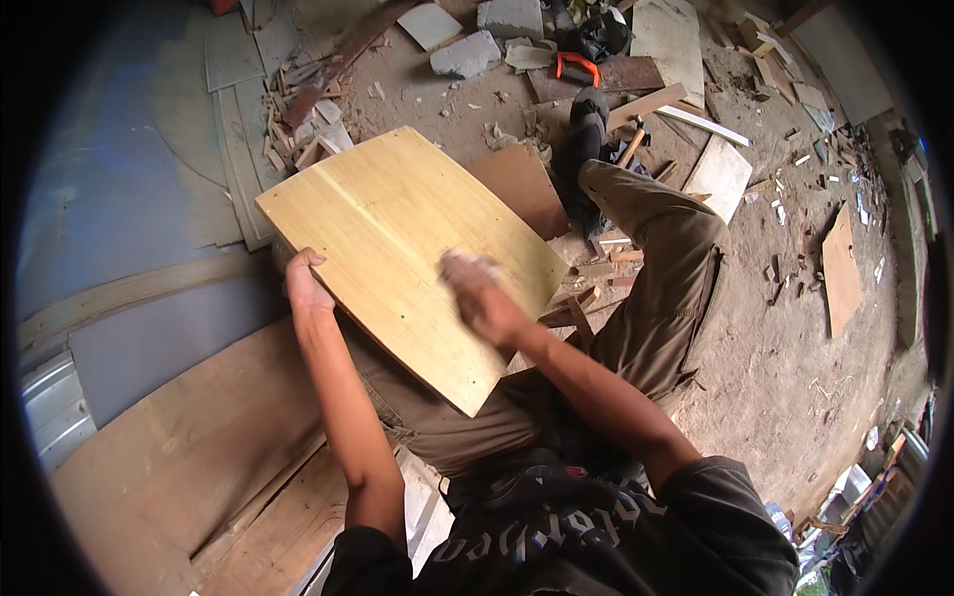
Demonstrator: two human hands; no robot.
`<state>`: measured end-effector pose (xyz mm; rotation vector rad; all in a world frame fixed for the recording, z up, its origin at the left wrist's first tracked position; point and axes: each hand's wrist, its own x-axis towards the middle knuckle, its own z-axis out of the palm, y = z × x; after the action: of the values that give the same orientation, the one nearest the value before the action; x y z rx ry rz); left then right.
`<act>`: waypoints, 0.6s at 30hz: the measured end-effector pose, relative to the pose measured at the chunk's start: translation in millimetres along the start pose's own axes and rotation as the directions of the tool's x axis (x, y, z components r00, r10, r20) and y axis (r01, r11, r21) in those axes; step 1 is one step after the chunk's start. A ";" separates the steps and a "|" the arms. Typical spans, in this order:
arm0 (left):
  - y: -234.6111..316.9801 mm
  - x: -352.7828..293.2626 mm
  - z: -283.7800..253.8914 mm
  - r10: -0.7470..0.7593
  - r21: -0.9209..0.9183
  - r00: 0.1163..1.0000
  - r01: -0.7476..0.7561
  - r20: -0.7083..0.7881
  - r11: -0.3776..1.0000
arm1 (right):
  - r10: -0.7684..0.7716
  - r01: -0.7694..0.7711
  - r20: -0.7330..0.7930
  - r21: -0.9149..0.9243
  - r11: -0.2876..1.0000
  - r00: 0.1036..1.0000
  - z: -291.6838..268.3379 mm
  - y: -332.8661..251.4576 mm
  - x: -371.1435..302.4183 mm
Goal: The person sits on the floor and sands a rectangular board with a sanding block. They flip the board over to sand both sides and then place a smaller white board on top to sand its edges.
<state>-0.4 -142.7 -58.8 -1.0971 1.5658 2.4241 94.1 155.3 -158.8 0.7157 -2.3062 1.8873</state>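
Two hands on my pale wooden board [407,258]: left hand [303,283] gripped its 9 o'clock edge, right hand [477,293] was blurred on top, grip unclear.

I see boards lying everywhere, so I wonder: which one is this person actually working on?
The pale yellow board across the lap: left hand grips its edge, right hand blurs on top. The others lie untouched.

1. The dirt floor [795,358] carries everything here; it is bare earth with small wood chips.
2. Grey stone blocks [467,52] lie at the top, near an orange-handled tool [577,66].
3. A white board [717,177] and a brown board [841,268] lie flat on the right.
4. A heap of thin wood offcuts [303,119] lies at the upper left.
5. Big plywood sheets [179,467] cover the floor at the lower left.
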 end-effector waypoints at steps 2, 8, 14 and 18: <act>-5.0 -5.5 13.5 -0.006 -0.013 1.000 0.006 -0.018 1.000 | 0.339 -0.355 -0.203 -0.046 0.934 0.919 -15.9 93.4 -2.6; 5.9 -18.5 -2.3 -0.055 0.006 0.997 0.055 -0.063 0.998 | -0.024 0.011 0.068 0.184 0.983 0.997 29.7 -32.6 51.9; -1.2 -20.3 29.0 0.009 0.006 0.998 -0.008 -0.069 1.000 | 0.529 -0.534 -0.128 -0.008 0.845 0.839 -31.3 119.0 38.7; 7.4 -32.2 31.0 0.037 -0.038 0.998 -0.039 -0.057 0.998 | 0.017 -0.069 0.171 0.299 0.952 0.985 26.3 -34.1 80.2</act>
<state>4.2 -110.7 -27.1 -1.1631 1.5756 2.4800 42.5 101.6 -106.5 0.8926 -2.1569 2.3186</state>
